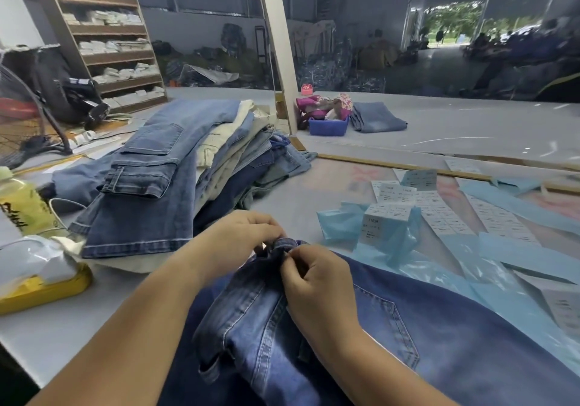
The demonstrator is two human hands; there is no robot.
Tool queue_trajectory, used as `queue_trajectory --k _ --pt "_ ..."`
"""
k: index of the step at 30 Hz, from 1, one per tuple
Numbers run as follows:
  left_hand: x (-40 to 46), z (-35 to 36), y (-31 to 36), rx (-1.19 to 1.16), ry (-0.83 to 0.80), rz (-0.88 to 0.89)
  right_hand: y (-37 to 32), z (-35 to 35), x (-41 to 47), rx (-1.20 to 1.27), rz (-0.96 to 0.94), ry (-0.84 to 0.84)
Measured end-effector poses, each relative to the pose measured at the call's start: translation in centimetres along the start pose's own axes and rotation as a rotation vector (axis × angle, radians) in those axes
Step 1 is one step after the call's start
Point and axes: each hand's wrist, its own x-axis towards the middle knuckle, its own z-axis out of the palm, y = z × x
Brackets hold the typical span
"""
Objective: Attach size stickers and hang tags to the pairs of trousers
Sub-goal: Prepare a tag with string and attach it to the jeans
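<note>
Grey tabletop (94, 321) is stretching across a dim warehouse; shelves (106, 38) of folded white stock are standing at the far left and a doorway is glowing green far off at the right. Near the front edge a pair of blue jeans (423, 343) is lying spread over the table, its waistband bunched up between both hands; the left hand (241, 233) is curling its fingers round the gathered denim from the far side, while the right hand (314, 277) is pinching at the same spot with thumb and forefinger; whether a tag or pin is sitting between those fingertips I cannot tell, since it is too small to see. Just right of the hands, size stickers (387, 217) are waiting in a small stack on blue backing, with more sheets (489, 217) lying beyond. Behind the hands a pile of trousers (194, 167) is lying folded; no stickers or tags are showing on them, so whether they are finished or waiting is unclear; judging by this, the pair in hand is mid-attachment and much work probably remains.
</note>
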Motion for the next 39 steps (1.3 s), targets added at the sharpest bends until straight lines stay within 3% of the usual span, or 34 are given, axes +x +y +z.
queue_trajectory --k 3,9,16,23,26,30,39 --pt "0.0 0.0 -0.2 0.081 -0.079 -0.001 0.3 0.0 0.1 0.006 -0.009 0.056" --pt "0.1 0.0 -1.1 -0.040 -0.142 0.000 0.6 0.1 0.1 0.009 -0.011 0.025" --pt "0.4 0.2 -1.5 0.201 -0.089 0.094 1.2 0.3 0.1 0.110 0.055 -0.027" --pt "-0.1 0.4 -2.5 0.033 -0.199 0.054 0.6 -0.7 0.3 0.183 0.155 -0.135" --pt "-0.5 0.4 -2.7 -0.032 -0.108 0.040 0.1 -2.2 0.9 0.278 0.249 -0.262" --pt "-0.5 -0.2 -2.4 -0.205 0.183 0.015 0.9 -4.8 1.6 0.652 0.484 -0.286" --pt "-2.1 1.7 1.8 -0.207 0.232 0.147 0.4 -7.4 1.6 0.594 0.265 -0.146"
